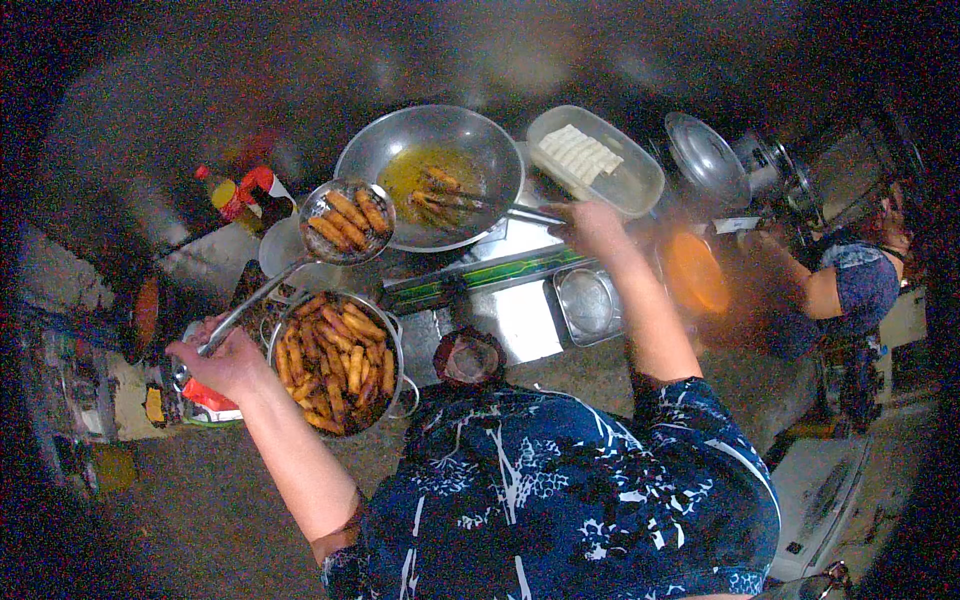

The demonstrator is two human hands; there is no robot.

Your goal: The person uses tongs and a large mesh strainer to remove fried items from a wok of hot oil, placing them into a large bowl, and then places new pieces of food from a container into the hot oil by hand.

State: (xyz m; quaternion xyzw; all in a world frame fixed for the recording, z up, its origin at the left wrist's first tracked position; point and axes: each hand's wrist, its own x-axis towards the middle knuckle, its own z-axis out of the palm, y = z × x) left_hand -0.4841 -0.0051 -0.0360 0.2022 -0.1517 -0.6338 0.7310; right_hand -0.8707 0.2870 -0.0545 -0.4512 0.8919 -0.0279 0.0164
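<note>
My left hand (221,364) grips the long metal handle of a skimmer (262,296), whose bowl carries several browned fried rolls. The bowl hangs at the left of a large metal wok (360,154), over a pale tub (276,247). My right hand (589,225) is closed around metal tongs (534,215) that reach into the wok. Their dark tips are among a few fried rolls (442,178) in yellow oil (397,169). Below the skimmer, a two-handled metal pot (400,349) is heaped with fried rolls (334,367). Pale uncooked rolls (574,154) lie in a plastic container (639,180) right of the wok.
At the right stands another person (855,281), near a blurred orange round object (694,274). Metal lids (709,161) and pots sit behind it. A square metal basin (589,296) is set below my right forearm. A red-capped bottle (223,196) stands left of the wok.
</note>
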